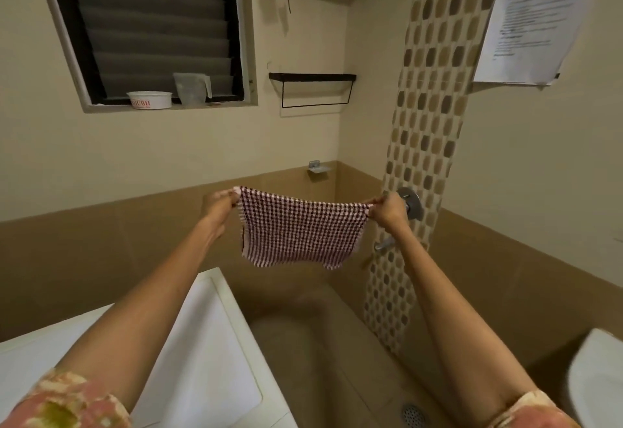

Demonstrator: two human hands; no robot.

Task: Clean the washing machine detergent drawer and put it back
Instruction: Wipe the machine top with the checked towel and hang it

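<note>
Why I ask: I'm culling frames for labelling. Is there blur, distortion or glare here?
Head view: the wide-angle lens bows the window frame and tile strip; the checked cloth, pinched by the left hand and right hand, is sharp; the sleeves at the bottom corners are soft; light is dim, warm and even, with no glare.

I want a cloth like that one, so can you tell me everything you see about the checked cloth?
The checked cloth is small, woven in dark red and white, and looks like soft cotton with fringed edges. It hangs spread open in the air, its top edge sagging slightly. The left hand pinches one top corner, the right hand the other.
</note>
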